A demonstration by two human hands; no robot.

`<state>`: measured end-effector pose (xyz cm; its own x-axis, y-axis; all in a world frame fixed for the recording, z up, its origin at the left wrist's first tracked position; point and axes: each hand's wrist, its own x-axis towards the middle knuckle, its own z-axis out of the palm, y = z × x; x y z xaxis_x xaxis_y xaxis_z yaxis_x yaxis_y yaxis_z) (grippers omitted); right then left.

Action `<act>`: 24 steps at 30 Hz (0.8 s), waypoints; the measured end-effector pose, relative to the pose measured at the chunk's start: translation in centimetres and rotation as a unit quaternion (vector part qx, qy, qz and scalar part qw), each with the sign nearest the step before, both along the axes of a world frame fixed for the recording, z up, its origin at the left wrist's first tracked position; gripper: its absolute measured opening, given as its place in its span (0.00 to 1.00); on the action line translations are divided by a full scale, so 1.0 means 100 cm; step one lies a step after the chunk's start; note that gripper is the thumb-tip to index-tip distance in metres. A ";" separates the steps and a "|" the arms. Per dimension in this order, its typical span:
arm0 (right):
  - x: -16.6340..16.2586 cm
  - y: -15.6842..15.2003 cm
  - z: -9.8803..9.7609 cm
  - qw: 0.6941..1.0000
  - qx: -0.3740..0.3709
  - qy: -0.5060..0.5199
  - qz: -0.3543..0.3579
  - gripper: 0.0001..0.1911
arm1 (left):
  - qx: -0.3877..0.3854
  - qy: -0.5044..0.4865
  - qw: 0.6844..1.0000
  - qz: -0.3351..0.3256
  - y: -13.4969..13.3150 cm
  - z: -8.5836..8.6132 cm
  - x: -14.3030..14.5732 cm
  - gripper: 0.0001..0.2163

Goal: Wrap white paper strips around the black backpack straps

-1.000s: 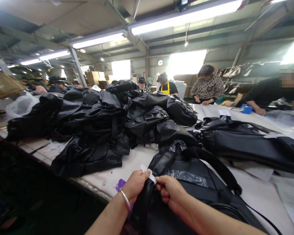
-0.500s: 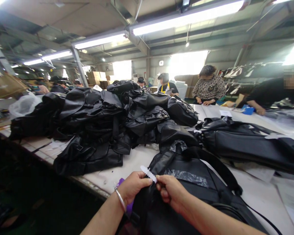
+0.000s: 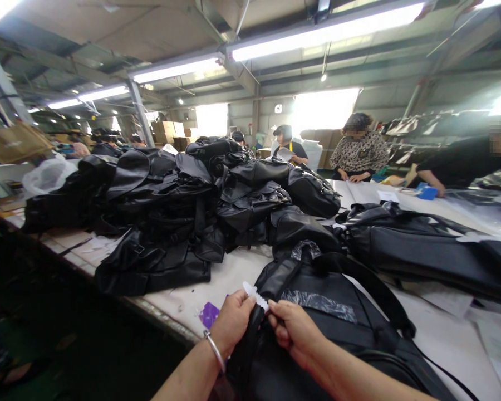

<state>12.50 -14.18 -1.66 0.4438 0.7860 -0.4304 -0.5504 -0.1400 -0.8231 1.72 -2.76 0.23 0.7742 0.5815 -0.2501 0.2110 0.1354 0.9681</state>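
A black backpack (image 3: 313,340) lies in front of me, clear film wrapped on its top handle and a band of clear film across its panel. Over its left edge, a small white strip with a wavy edge (image 3: 256,297) sits between my hands. My left hand (image 3: 234,320), with a silver bangle on the wrist, is closed with the thumb against the strip. The fingers of my right hand (image 3: 290,326) pinch the strip's right end. What lies under my left fingers is hidden. A purple piece (image 3: 209,315) rests on the table just left of my left hand.
Black bags (image 3: 162,184) are heaped along the white table (image 3: 229,273). Another black bag (image 3: 426,239) lies to the right. Beyond it are a blue box (image 3: 426,191) and clear plastic sheeting (image 3: 476,206). Several people work across the table. The table's front edge runs at lower left.
My left hand has shifted slightly right and up along the strip, leaving the purple piece more exposed. My right hand keeps its pinch. The whole view has moved a little.
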 end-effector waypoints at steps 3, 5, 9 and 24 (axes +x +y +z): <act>0.001 -0.003 -0.003 1.000 0.011 -0.004 0.010 0.19 | -0.040 -0.011 0.998 -0.038 0.003 0.005 -0.004 0.20; 0.002 -0.004 -0.003 1.000 0.007 0.006 0.008 0.18 | -0.096 -0.034 0.992 -0.080 0.007 0.010 -0.011 0.23; 0.003 -0.005 -0.002 1.000 -0.004 0.024 0.006 0.16 | -0.136 -0.025 0.982 -0.131 0.016 0.019 -0.040 0.22; 0.011 -0.029 -0.004 0.966 -0.050 -0.228 0.109 0.13 | 0.092 0.122 0.986 -0.064 0.020 -0.009 -0.086 0.13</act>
